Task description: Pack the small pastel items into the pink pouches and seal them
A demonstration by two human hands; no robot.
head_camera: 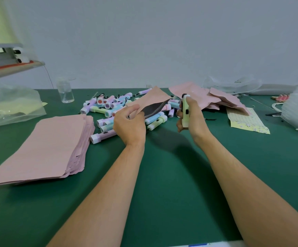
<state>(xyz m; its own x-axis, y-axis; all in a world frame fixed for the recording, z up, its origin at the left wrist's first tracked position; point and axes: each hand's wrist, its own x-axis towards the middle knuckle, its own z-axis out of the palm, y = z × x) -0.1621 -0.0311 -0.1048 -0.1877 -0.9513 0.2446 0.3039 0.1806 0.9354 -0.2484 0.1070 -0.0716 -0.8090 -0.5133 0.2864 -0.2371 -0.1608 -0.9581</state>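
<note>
A green tabletop [171, 175] fills the near view, and everything here is placed against the heap of pastel items [107, 111] at its middle. Nearer than the heap and to its left lies a thick stack of flat pink pouches [43, 148], not yet filled. Just over the heap's near right edge, the left hand [129, 125] pinches one pouch [151, 100] by its lower lip, so that the mouth gapes dark towards the right. Right of the heap, the right hand [192, 120] grips a pale green item [186, 109] upright, close to that mouth but not yet in it. The step in hand looks to be the insertion. It should go best if the left hand keeps the lips spread, the item is tipped to lie along the pouch and slid in end first, and its black cord is tucked clear of the seal strip before pressing shut. Behind the heap to the right lies a loose pile of pink pouches [215, 98], seemingly packed; behind it to the left stands a clear bottle [66, 93], with a plain pale wall [162, 41] beyond.
</note>
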